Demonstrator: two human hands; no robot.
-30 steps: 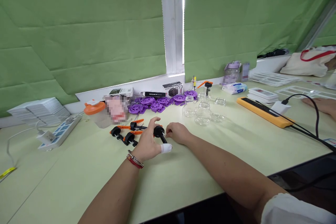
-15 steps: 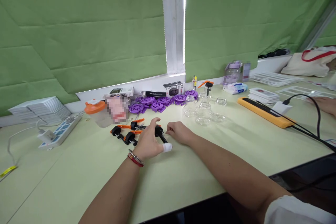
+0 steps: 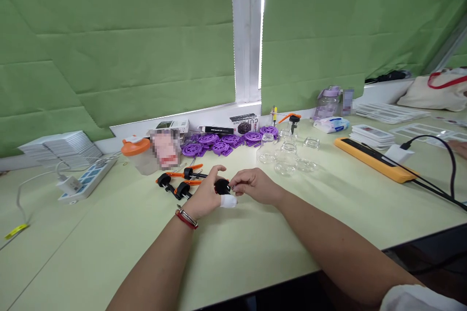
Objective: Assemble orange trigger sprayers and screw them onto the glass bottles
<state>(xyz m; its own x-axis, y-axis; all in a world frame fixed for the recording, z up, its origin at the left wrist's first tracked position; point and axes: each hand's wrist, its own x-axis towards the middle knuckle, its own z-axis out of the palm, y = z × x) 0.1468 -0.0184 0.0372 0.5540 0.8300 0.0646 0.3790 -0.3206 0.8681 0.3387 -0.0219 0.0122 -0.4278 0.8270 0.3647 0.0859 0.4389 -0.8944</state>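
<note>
My left hand (image 3: 209,193), its thumb tip wrapped in white, is closed around a black round part with a shaft (image 3: 222,186). The part's end points towards my right hand (image 3: 257,185). The right thumb and index finger pinch together right at that end; something tiny and metallic may be between them, too small to name. Behind my left hand lie several black parts with orange crank arms (image 3: 183,188), their black caps and shafts on the table.
Purple spoked discs (image 3: 207,139) and clear glass jars (image 3: 286,159) stand at the back. An orange-lidded cup (image 3: 135,148) and a white power strip (image 3: 87,180) are on the left, a yellow power strip (image 3: 372,158) on the right. Another person's hand (image 3: 458,147) shows at the right edge.
My right hand has gone from a loose curl beside the black part to a pinch at its end. The part has turned, so its shaft looks foreshortened. The view has shifted slightly.
</note>
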